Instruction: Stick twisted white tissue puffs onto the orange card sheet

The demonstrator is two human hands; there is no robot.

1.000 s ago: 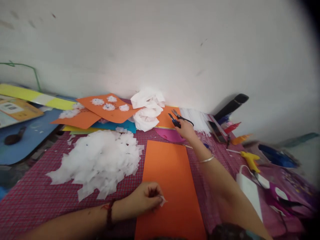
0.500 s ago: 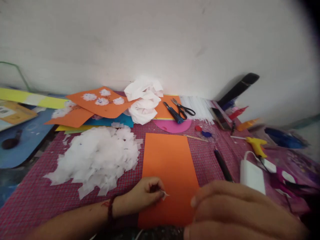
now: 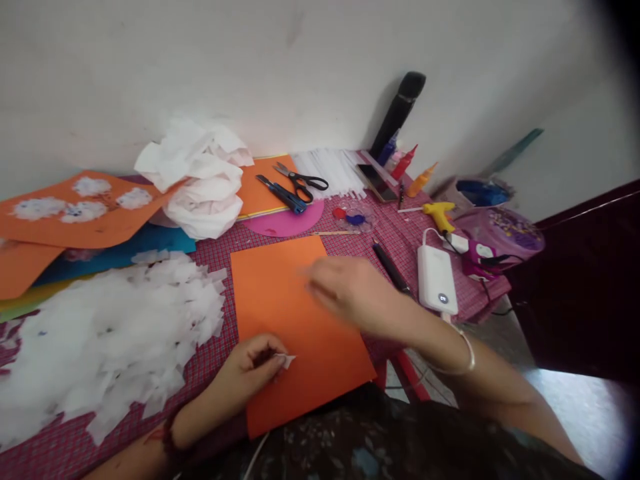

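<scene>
An orange paper sheet (image 3: 280,293) lies on the checked cloth in front of me. My left hand (image 3: 247,370) rests at its near left edge, fingers pinched on a small white paper scrap (image 3: 289,361). My right hand (image 3: 350,290) hovers over the sheet's right side, blurred by motion, so its fingers are unclear; a bangle shows on that wrist. A big heap of white paper pieces (image 3: 100,333) lies to the left of the sheet.
Black scissors (image 3: 303,179) and a blue cutter (image 3: 283,195) lie by the wall on orange card. A pink paper disc (image 3: 287,223), a black pen (image 3: 393,270), a white power bank (image 3: 437,279), a yellow glue gun (image 3: 440,215) and crumpled white paper (image 3: 200,177) surround them.
My right hand left the scissors by the wall, drew back and now hovers over the orange sheet. The view swung right. My left hand kept its pinch on the scrap.
</scene>
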